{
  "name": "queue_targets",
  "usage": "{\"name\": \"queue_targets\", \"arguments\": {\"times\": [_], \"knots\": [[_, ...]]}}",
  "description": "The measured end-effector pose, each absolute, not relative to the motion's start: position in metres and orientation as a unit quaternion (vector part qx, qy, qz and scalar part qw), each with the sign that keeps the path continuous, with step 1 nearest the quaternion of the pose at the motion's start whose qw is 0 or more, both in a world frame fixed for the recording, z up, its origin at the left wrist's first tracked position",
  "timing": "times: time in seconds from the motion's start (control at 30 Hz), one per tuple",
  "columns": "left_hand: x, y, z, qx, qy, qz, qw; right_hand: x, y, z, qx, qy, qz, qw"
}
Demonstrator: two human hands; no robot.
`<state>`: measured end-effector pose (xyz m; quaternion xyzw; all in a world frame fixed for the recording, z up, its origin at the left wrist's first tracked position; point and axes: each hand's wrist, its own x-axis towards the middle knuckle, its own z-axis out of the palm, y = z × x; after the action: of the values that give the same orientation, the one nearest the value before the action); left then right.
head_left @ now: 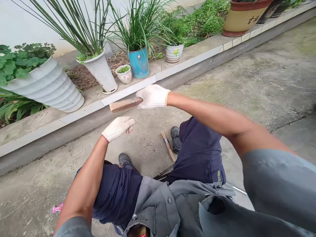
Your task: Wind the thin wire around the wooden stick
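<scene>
In a white knitted glove, my right hand [153, 96] grips one end of a flat wooden piece [122, 105] with thin wire-like bands near the fingers. The piece points left, slightly blurred, in front of the low planter ledge. My left hand [119, 127], gloved as well, is just below its free end and apart from it. The left fingers are curled in with the thumb against them; whatever they hold, if anything, is hidden. A wooden stick [169, 148] with a grey band lies on the concrete beside my right shoe [175, 140].
A tiled ledge [138, 86] crosses in front, bearing a ribbed white pot [51, 87], a tall white pot [102, 72], a blue pot [139, 64] and smaller pots. A yellow-and-red pot [243, 18] stands far right. Something pink [57, 208] lies on the concrete at left.
</scene>
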<state>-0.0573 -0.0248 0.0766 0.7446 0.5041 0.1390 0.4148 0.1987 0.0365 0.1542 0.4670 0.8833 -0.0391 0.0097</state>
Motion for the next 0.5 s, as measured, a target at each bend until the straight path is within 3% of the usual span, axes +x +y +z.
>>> {"name": "queue_targets", "arguments": {"times": [0.1, 0.27, 0.4, 0.5], "knots": [[-0.053, -0.013, 0.082, 0.754, 0.502, 0.094, 0.412, 0.194, 0.071, 0.124, 0.513, 0.857, -0.042, 0.018], [-0.056, 0.012, 0.071, 0.751, 0.54, 0.063, 0.375, 0.191, 0.087, 0.079, 0.536, 0.837, -0.021, 0.108], [-0.067, 0.028, 0.056, 0.759, 0.556, 0.072, 0.332, 0.198, 0.076, 0.07, 0.433, 0.876, -0.037, 0.21], [-0.07, 0.034, 0.05, 0.75, 0.555, 0.088, 0.349, 0.205, 0.069, 0.076, 0.352, 0.901, -0.097, 0.234]]}}
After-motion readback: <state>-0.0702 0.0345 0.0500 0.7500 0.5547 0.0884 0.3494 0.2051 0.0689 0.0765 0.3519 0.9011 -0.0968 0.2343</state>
